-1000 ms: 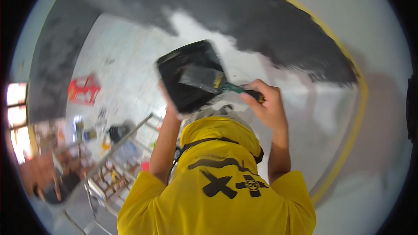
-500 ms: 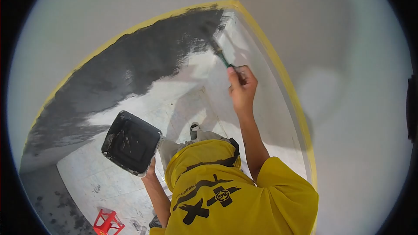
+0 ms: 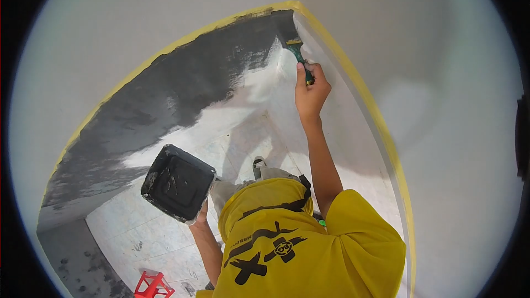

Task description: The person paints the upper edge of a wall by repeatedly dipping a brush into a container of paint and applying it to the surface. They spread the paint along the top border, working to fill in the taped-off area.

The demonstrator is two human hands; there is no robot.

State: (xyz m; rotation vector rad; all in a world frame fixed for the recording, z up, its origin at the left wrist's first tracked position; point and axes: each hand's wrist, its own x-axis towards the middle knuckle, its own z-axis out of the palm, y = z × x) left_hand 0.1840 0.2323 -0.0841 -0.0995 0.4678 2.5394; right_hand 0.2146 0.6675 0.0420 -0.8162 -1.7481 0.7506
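Note:
My right hand (image 3: 313, 89) grips a paintbrush (image 3: 296, 51) by its green handle. The dark bristles press against the wall at the corner, just under the yellow masking tape (image 3: 182, 41). Dark grey paint (image 3: 182, 77) covers the upper part of the left wall in uneven strokes, with bare white wall (image 3: 226, 116) below it. My left hand (image 3: 202, 213) holds a square black paint tub (image 3: 179, 183), tilted so that its inside faces me. Dark paint coats the tub, and its rim is smeared white. Most of the left fingers are hidden behind the tub.
A red plastic stool (image 3: 153, 285) stands on the tiled floor (image 3: 143, 232) at the lower left. Behind it lies a grey, paint-spotted area (image 3: 77, 259). More yellow tape (image 3: 381, 132) runs down the right wall, which is white below the tape. My shoe (image 3: 258, 166) shows beneath me.
The brush has moved up and right into the corner, and dark paint now reaches there. My right hand has risen slightly. The tub sits a little further right and lower in view.

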